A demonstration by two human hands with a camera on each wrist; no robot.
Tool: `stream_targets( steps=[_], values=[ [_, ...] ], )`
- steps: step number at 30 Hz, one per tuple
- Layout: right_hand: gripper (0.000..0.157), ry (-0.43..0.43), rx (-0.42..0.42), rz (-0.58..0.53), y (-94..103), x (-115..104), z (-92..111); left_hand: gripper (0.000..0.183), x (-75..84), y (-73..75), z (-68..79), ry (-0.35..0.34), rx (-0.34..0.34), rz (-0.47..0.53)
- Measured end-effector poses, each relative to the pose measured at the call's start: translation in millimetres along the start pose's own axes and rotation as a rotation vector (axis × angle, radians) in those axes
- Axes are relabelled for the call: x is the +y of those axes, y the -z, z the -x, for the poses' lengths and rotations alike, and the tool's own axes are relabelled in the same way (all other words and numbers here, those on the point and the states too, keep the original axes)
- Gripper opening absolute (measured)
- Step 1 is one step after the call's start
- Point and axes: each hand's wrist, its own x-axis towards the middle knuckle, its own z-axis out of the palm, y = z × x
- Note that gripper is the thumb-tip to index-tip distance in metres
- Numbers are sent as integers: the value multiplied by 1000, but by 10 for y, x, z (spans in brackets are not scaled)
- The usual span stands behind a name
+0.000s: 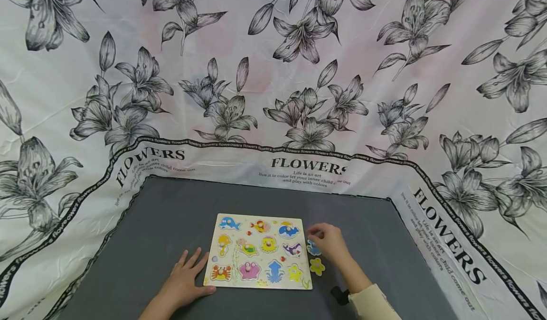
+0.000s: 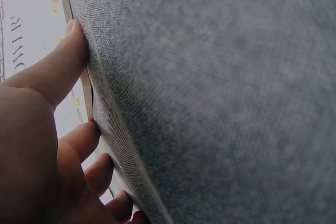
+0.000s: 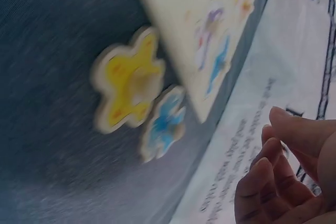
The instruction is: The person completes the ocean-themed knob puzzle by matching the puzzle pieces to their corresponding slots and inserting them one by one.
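Note:
A wooden puzzle board (image 1: 232,286) with sea-animal pictures and knobbed pieces lies flat on the table. At its lower left corner my left hand (image 1: 183,279) rests with spread fingers; in the left wrist view the thumb (image 2: 65,59) touches the board's edge. To the right of the board lie a yellow star-shaped piece (image 1: 317,266) and a blue puzzle piece (image 1: 314,248), both with knobs in the right wrist view. Above the blue piece, partly covering it in the head view, is my right hand (image 1: 328,240). Its fingers (image 3: 260,182) are loosely bent, with nothing seen between them.
Dark grey cloth (image 1: 171,225) covers the table. A white curtain (image 1: 239,163) with printed flowers and lettering rises behind and along both sides. A small black object (image 1: 339,295) sits at the right wrist, by the cream sleeve (image 1: 372,303).

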Motion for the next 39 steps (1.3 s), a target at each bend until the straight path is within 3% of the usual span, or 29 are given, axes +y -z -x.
stream_targets(
  steps=[11, 39],
  values=[
    [16, -127, -148, 100, -80, 349, -48, 104, -9, -23, 15, 1, -6, 25],
    [9, -98, -144, 76, -153, 495, -89, 105, 43, 15, 20, 10, -7, 18]
  ],
)
